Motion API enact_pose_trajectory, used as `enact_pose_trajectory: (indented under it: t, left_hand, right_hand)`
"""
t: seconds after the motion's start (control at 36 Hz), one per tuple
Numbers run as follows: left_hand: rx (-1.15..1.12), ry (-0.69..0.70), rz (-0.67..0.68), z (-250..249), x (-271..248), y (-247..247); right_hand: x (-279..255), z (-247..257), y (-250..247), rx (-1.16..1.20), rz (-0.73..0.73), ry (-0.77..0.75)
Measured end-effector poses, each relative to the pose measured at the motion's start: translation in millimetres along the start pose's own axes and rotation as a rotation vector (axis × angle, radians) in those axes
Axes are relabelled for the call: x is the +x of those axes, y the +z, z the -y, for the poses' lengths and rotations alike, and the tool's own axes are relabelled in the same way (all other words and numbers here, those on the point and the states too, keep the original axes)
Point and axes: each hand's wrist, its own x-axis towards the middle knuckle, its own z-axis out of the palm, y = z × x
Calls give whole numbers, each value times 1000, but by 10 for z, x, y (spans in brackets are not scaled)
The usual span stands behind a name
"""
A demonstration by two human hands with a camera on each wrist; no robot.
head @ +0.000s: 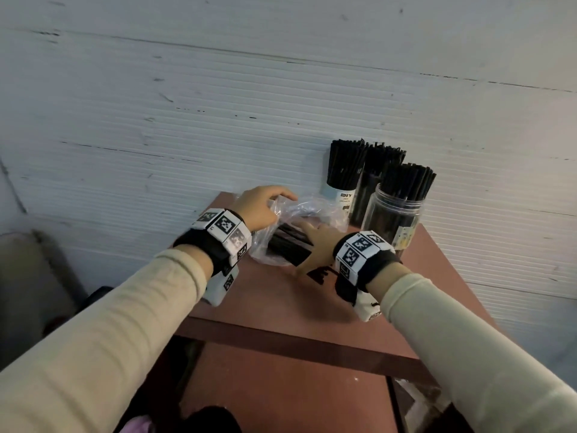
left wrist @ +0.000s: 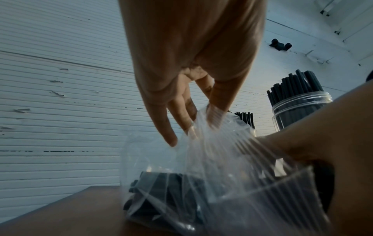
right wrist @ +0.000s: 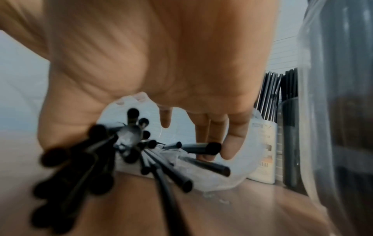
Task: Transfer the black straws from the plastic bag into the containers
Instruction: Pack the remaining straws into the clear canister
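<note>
A clear plastic bag (head: 315, 210) lies on the reddish-brown table (head: 281, 301), with several black straws (head: 287, 245) inside and sticking out of its mouth. My left hand (head: 278, 204) pinches the bag's upper edge and holds the mouth up; the left wrist view shows its fingers (left wrist: 220, 95) on the film. My right hand (head: 304, 245) reaches into the mouth, its fingers (right wrist: 232, 140) stretched out over the loose straws (right wrist: 171, 172) with none gripped. At the back right stand the containers: a white tub (head: 343, 195), a dark one (head: 370, 189) and a clear jar (head: 393, 214), all holding upright straws.
A ribbed white wall (head: 218, 104) rises directly behind the table. The clear jar (right wrist: 343, 127) stands close to my right wrist. The table's front edge (head: 281, 335) has a lower shelf beneath it. Dark objects sit on the floor at the left.
</note>
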Motion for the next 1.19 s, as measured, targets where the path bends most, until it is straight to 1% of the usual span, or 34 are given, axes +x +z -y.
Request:
enact_pose_trajectory:
  t: [0.19,0.33,0.39,0.47,0.56,0.61,0.67,0.81,0.86,1.06,1.19]
  left_hand:
    - [-25,22,21,117,51,-48]
    - [-11,37,-1,174,81,-56]
    - [10,38,-7,180,90,-55]
    - [28,41,-11,218,128,-41]
    - [11,33,-23,276,168,-15]
    - [-14,32,-28,309,194,-4]
    - [-32,30,-27,335,212,-6]
    - [-56,33,-24,399,252,-22]
    - [-65,33,-25,416,265,-31]
    - [-64,23,-36,441,293,-43]
    - [-29,5,-33,430,281,-41]
  right_hand:
    - [131,58,-39,-29,-36,-99]
    - [131,98,-15,-195,-57,-157]
    - [102,94,-20,-223,-77,-188]
    - [102,85,-53,-188,-101,-269]
    - [165,75,-61,-124,-36,-259]
    - [211,42,-42,-86,-21,-250]
    - [246,-6,-29,-38,-58,-271]
    - [315,-99,-23,63,-233,-298]
    - [317,-116,-27,80,-277,-298]
    - [322,-113,-11,47,-306,-297]
    - [285,-107,-19,120,-357,-284]
